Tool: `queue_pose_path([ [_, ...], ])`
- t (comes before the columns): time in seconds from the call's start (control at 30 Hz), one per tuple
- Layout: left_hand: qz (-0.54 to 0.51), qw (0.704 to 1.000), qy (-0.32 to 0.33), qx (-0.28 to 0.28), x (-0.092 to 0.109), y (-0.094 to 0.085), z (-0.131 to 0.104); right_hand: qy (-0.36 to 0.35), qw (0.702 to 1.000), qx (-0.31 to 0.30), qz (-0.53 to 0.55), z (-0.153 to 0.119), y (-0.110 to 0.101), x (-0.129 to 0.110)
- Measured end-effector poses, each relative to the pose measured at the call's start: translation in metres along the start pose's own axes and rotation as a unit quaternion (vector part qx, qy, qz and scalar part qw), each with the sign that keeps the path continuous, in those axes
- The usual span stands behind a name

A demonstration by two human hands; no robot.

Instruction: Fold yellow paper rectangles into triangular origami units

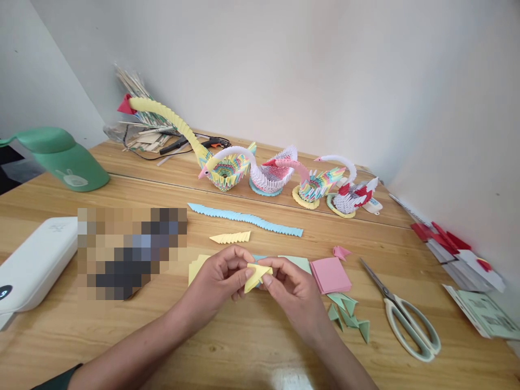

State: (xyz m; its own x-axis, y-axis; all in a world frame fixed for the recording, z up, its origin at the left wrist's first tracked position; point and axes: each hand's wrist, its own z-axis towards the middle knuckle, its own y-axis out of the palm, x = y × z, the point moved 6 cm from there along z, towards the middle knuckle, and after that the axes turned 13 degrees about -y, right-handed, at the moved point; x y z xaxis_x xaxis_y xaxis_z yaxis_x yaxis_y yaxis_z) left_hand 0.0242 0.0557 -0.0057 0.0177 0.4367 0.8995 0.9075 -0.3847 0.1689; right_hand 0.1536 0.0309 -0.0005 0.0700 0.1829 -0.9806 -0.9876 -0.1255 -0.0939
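Observation:
Between my two hands is a small piece of folded yellow paper (255, 275), held over the table's near middle. My left hand (221, 273) pinches its left side with thumb and fingers. On its right side, my right hand (290, 281) is closed on it too. Partly covered by the hands lie stacks of yellow paper (196, 266), blue paper and pale green paper (298, 262). Right of them sits a pink paper stack (331, 275). Just behind the hands lie a short yellow paper strip (231, 237) and a long blue one (246, 218), both of interlocked folded pieces.
Several folded paper swans (270, 176) stand along the back. Green folded triangles (349, 314) and scissors (406, 319) lie at right. At left are a green bottle (67, 160), a white power bank (38, 262) and a blurred-out patch. Wooden sticks (142, 119) lie behind.

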Motion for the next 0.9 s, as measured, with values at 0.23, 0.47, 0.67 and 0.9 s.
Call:
queue_pose_path([
  [0.23, 0.035, 0.999, 0.007, -0.020, -0.003, 0.003, 0.000, -0.015, 0.999, 0.025, -0.039, -0.002, -0.004, -0.002],
  [0.47, 0.175, 0.983, 0.032, 0.037, 0.003, 0.003, -0.005, -0.097, 0.978, 0.040, -0.178, 0.001, -0.005, -0.018],
  [0.67, 0.135, 0.991, 0.018, 0.013, 0.003, 0.004, -0.003, -0.084, 0.983, 0.045, -0.155, 0.000, -0.007, -0.019],
  [0.9, 0.072, 0.996, 0.015, -0.041, -0.002, 0.004, -0.001, -0.027, 0.994, 0.034, -0.098, 0.000, -0.010, -0.010],
])
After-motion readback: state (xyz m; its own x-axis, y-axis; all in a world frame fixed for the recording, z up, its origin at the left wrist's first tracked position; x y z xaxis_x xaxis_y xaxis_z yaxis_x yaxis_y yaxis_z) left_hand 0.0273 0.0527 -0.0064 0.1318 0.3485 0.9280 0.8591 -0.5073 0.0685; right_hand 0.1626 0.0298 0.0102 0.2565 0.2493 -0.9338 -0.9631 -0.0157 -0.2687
